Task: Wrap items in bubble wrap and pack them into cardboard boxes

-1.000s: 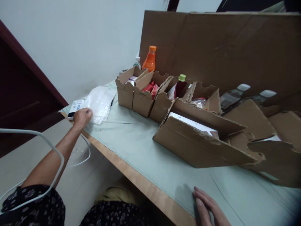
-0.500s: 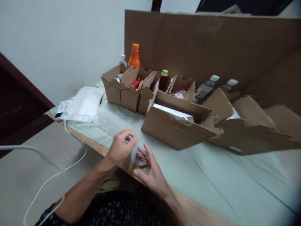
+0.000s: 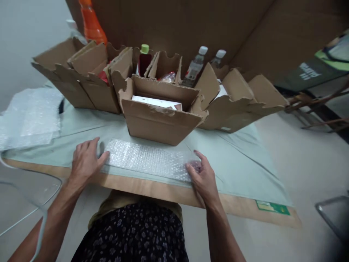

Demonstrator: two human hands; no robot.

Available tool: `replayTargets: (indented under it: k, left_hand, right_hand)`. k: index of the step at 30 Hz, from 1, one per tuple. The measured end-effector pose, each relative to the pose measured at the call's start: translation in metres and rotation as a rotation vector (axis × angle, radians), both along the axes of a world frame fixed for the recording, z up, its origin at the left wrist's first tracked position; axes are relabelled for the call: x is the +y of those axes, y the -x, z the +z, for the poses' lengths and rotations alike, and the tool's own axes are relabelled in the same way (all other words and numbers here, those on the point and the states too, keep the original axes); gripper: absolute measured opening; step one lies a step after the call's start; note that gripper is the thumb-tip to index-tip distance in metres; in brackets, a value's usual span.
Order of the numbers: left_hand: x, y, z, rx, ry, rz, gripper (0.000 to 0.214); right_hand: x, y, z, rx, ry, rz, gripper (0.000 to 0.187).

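Note:
A sheet of bubble wrap point(image 3: 147, 162) lies flat near the table's front edge. My left hand point(image 3: 85, 160) rests on its left end, fingers spread flat on the pale green table cover point(image 3: 234, 160). My right hand point(image 3: 201, 176) presses the right end, fingers loosely curled over the wrap's corner. Just behind the sheet stands an open cardboard box point(image 3: 159, 118) with a white item point(image 3: 155, 102) inside.
A row of open cardboard boxes point(image 3: 89, 83) holds packets and a green-capped bottle point(image 3: 143, 58). An orange bottle point(image 3: 91, 25) and two clear bottles point(image 3: 196, 65) stand behind. A stack of bubble wrap point(image 3: 29, 116) lies at left. A white cable point(image 3: 40, 218) hangs at lower left.
My left hand drew one bubble wrap sheet from the left stack to the front edge. Both hands now hold it flat at its ends. The view has swung to face the boxes.

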State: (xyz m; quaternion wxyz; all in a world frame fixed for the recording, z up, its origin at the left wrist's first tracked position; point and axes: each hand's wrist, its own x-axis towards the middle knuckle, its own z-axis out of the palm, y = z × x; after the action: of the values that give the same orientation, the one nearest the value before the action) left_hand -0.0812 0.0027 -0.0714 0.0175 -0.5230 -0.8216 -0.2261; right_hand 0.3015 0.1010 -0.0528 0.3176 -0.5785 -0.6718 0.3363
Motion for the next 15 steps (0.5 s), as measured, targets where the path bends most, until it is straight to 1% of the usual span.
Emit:
replayTargets:
  k: [2,5,7,9,12,13,15]
  left_hand:
    - [0.004,-0.003,-0.005,0.013,0.037,-0.004,0.054]
    - [0.009,-0.013,-0.008,0.004,0.054,-0.035,0.053]
    - [0.010,-0.015,-0.006,-0.012,0.076,-0.033,0.055]
    - [0.011,-0.012,0.000,-0.046,0.097,-0.018,0.056]
    - [0.014,0.003,0.015,-0.079,0.106,0.018,0.057]
    - [0.017,0.010,0.021,-0.073,0.098,0.028,0.056]
    - [0.031,0.024,0.032,-0.030,0.052,0.022,0.053]
  right_hand:
    - [0.004,-0.002,-0.002,-0.109,-0.020,-0.028,0.065]
    - [0.007,0.000,-0.007,-0.211,-0.048,-0.039,0.066]
    - [0.006,0.001,-0.006,-0.251,-0.059,-0.037,0.066]
    - [0.002,0.001,-0.001,-0.252,-0.047,-0.015,0.067]
    - [-0.018,0.006,0.010,-0.158,0.022,0.092,0.064]
    - [-0.029,0.011,0.013,-0.103,0.055,0.158,0.060]
    - [-0.054,0.027,0.014,0.034,0.136,0.344,0.049]
